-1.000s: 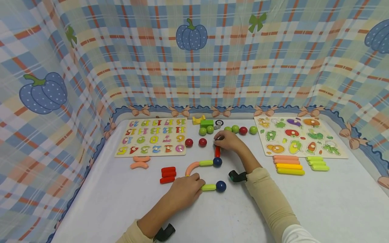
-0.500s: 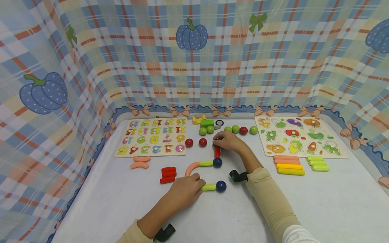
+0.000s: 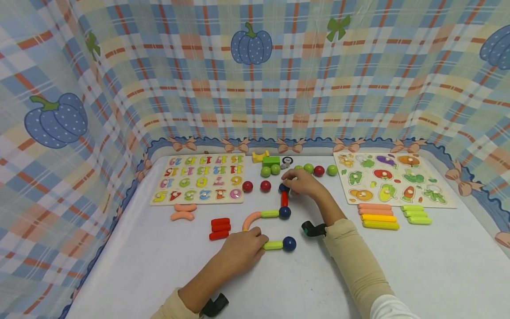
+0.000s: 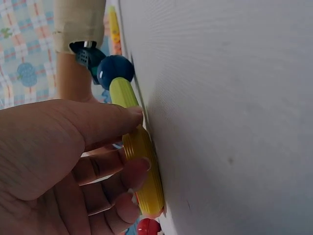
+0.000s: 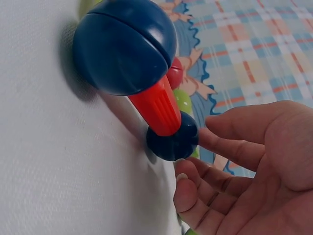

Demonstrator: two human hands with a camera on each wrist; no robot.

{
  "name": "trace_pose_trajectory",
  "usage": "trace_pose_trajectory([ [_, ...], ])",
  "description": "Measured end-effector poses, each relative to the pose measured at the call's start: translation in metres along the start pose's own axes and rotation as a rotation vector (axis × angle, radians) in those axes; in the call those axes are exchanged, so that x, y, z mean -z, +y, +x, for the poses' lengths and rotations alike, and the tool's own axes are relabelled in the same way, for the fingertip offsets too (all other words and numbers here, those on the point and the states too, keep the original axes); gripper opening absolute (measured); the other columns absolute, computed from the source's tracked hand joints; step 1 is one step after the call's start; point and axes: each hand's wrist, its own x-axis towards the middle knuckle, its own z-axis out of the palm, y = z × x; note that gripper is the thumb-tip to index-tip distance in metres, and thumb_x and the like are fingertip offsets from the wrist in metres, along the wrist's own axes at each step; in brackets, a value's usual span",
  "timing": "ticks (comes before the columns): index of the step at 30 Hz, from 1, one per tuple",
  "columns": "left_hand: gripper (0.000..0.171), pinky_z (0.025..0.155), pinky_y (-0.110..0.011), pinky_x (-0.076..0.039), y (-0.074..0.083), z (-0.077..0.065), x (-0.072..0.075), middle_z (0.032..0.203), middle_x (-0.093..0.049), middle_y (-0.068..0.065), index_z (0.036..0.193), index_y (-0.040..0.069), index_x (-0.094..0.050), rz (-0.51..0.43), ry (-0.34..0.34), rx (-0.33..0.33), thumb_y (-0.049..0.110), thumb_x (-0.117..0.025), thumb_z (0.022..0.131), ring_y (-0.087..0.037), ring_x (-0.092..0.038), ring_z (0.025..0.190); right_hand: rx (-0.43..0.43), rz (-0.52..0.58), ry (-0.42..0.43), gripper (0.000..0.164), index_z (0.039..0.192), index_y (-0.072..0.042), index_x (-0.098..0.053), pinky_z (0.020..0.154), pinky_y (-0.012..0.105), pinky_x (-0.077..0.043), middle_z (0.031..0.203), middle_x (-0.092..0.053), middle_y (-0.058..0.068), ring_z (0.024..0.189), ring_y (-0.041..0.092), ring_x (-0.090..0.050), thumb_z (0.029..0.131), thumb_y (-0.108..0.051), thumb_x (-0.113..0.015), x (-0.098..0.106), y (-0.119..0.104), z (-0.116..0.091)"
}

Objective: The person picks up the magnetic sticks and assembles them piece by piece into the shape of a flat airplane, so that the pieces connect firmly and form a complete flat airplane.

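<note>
Navy ball (image 5: 171, 148) capped the far end of the red rod (image 3: 284, 199) on the white tabletop (image 3: 300, 285), my right hand (image 3: 303, 182) slack beside it, perhaps to guide it. My left hand (image 3: 242, 250) pinched the yellow rod (image 4: 148, 176) beside the lime rod (image 4: 123, 92), apparently steadying both.

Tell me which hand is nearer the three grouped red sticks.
Left: the left hand is just right of the red sticks; the right hand is farther away, beyond them and rightward.

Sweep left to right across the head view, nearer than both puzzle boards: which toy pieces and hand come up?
Two curved peach plastic-looking sticks, three straight red sticks, left hand, straight lime stick, nearest glossy blue ball, two straight yellow sticks, lime stick row.
</note>
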Motion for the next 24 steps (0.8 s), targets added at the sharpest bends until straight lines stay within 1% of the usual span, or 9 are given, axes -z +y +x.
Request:
trace_pose_trajectory([
  [4,0.037,0.063,-0.022,-0.047,0.0,-0.003,0.001,0.095,-0.056,0.003,0.115,0.017,-0.06,-0.016,-0.044,0.027,0.031,-0.067,0.081,-0.009,-0.053,0.077,0.008,-0.018,0.016,0.025,0.109,-0.009,-0.062,0.057,0.029,-0.047,0.101,-0.054,0.009,0.064,0.021,-0.053,0.089,-0.022,-0.056,-0.001,-0.003,0.0],
  [6,0.043,0.068,-0.024,-0.049,0.001,-0.006,0.002,0.103,-0.056,0.002,0.12,0.017,-0.057,-0.029,-0.071,0.035,0.032,-0.067,0.081,-0.01,-0.054,0.085,0.023,-0.025,0.021,0.025,0.109,-0.009,-0.062,0.057,0.029,-0.048,0.102,-0.055,0.009,0.066,0.022,-0.054,0.089,-0.022,-0.055,-0.001,-0.006,-0.001],
  [9,0.052,0.075,-0.028,-0.049,0.001,-0.012,0.004,0.115,-0.053,0.0,0.126,0.017,-0.052,-0.049,-0.099,0.038,0.034,-0.068,0.08,-0.013,-0.052,0.096,0.052,-0.03,0.034,0.025,0.109,-0.007,-0.062,0.059,0.03,-0.048,0.102,-0.056,0.008,0.073,0.022,-0.054,0.089,-0.021,-0.055,0.0,-0.011,-0.002],
  [13,0.059,0.082,-0.032,-0.046,0.0,-0.023,0.004,0.126,-0.047,-0.001,0.131,0.018,-0.047,-0.037,-0.11,0.035,0.036,-0.069,0.078,-0.016,-0.047,0.105,0.106,-0.049,0.048,0.026,0.11,-0.007,-0.062,0.064,0.032,-0.047,0.101,-0.058,0.006,0.081,0.023,-0.053,0.089,-0.021,-0.056,0.002,-0.02,-0.001],
  [17,0.065,0.087,-0.036,-0.043,0.0,-0.034,0.002,0.132,-0.043,-0.001,0.135,0.019,-0.042,-0.003,-0.101,0.028,0.039,-0.068,0.078,-0.018,-0.042,0.111,0.195,-0.092,0.041,0.025,0.108,-0.007,-0.063,0.068,0.033,-0.047,0.098,-0.059,0.004,0.082,0.021,-0.053,0.088,-0.021,-0.056,-0.003,-0.033,0.005],
  [20,0.072,0.093,-0.041,-0.037,0.0,-0.042,0.0,0.139,-0.036,-0.001,0.139,0.02,-0.035,0.003,-0.121,0.033,0.044,-0.066,0.078,-0.023,-0.034,0.122,0.259,-0.139,0.015,0.024,0.107,-0.007,-0.063,0.07,0.032,-0.047,0.096,-0.06,0.002,0.081,0.019,-0.053,0.088,-0.02,-0.056,-0.013,-0.049,0.011],
  [21,0.074,0.095,-0.044,-0.035,0.0,-0.044,0.0,0.141,-0.032,-0.001,0.14,0.02,-0.033,-0.005,-0.135,0.036,0.046,-0.065,0.078,-0.024,-0.029,0.126,0.276,-0.161,0.006,0.024,0.106,-0.007,-0.064,0.07,0.031,-0.046,0.094,-0.06,0.001,0.08,0.018,-0.053,0.088,-0.02,-0.056,-0.017,-0.055,0.013],
  [24,0.081,0.1,-0.048,-0.026,-0.001,-0.05,-0.001,0.147,-0.021,0.001,0.144,0.021,-0.024,-0.059,-0.19,0.049,0.055,-0.058,0.079,-0.027,-0.013,0.134,0.332,-0.221,-0.058,0.022,0.105,-0.007,-0.064,0.069,0.028,-0.046,0.091,-0.06,0.0,0.077,0.016,-0.053,0.087,-0.018,-0.057,-0.032,-0.076,0.02],
])
